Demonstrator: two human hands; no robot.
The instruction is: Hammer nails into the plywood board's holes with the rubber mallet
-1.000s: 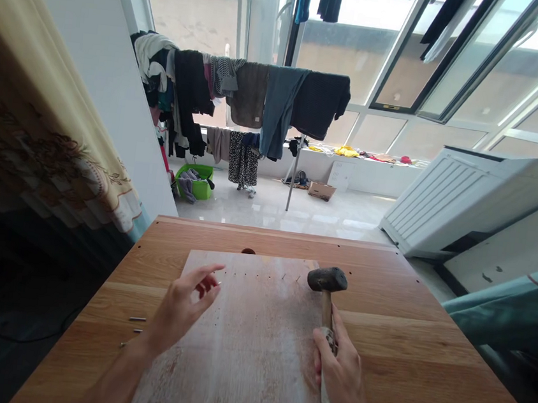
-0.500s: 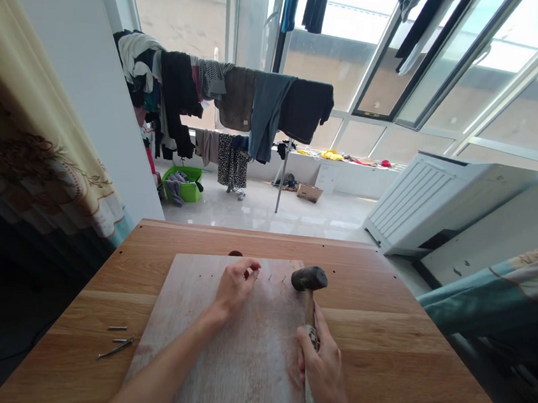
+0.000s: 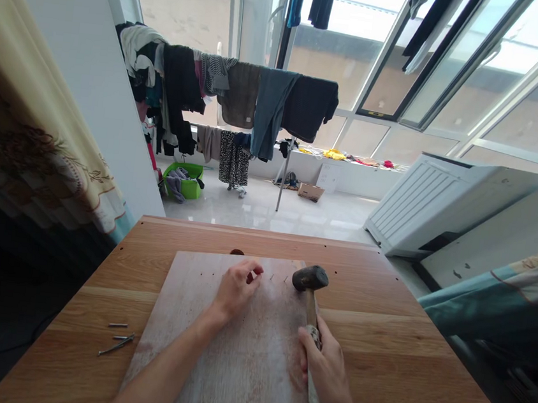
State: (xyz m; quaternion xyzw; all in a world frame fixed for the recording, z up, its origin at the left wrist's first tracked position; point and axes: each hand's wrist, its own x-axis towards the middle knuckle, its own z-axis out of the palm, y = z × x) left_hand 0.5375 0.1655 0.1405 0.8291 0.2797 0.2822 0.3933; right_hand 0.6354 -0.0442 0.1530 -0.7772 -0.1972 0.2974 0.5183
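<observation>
A pale worn board (image 3: 233,358) lies on a wooden table (image 3: 401,363). My left hand (image 3: 235,286) rests near the board's far edge, fingers pinched together at a small nail that I can barely make out. Two more nails (image 3: 277,278) stand in the board just right of it. My right hand (image 3: 325,371) grips the wooden handle of a hammer (image 3: 310,289), whose dark head hovers at the board's far right corner, a short way right of the left hand.
Three loose nails (image 3: 117,338) lie on the table left of the board. Beyond the table are a drying rack hung with clothes (image 3: 241,96), a green basket (image 3: 183,180), a white radiator cover (image 3: 443,194) and a curtain (image 3: 33,112) at left.
My left hand moved from the board's left part, fingers spread, forward and right to the nail row and pinched shut. The hammer stayed about where it was.
</observation>
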